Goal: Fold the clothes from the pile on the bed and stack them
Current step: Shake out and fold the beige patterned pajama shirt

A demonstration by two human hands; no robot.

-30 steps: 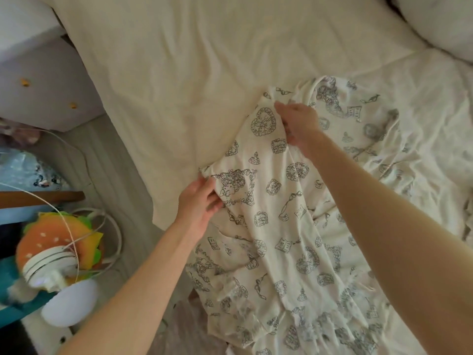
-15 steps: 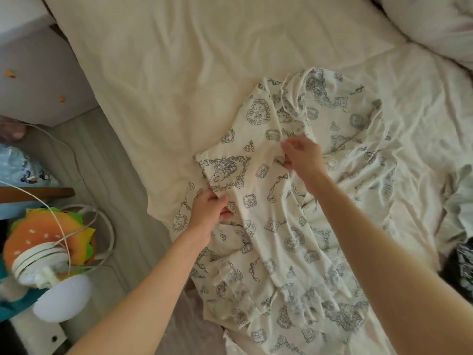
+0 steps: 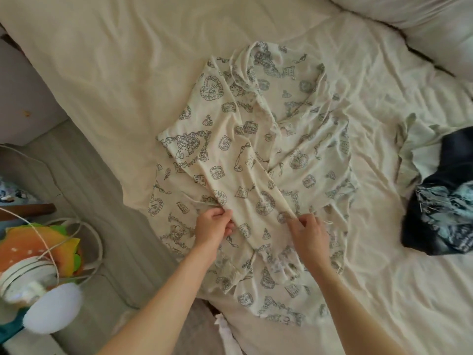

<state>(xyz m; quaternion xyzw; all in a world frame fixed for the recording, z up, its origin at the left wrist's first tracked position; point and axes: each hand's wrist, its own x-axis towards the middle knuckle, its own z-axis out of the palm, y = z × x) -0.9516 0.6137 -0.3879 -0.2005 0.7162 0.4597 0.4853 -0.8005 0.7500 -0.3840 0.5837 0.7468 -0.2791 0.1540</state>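
Head view: a cream printed garment (image 3: 245,160) is spread on the bed (image 3: 107,62), w/ one long panel folded diagonally across it. Its near end is pinched by both hands: left hand (image 3: 213,228) fingers curled on the left edge, right hand (image 3: 305,233) fingers clamped on the right edge. Fabric is judged light, soft, limp, prone to wrinkling; edges & corners are best gripped. A dark garment (image 3: 442,198) is seen at the right.

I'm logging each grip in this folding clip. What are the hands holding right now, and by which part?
Both hold the printed cream garment: the left hand pinches the near left edge of its folded-over strip, the right hand the near right edge.
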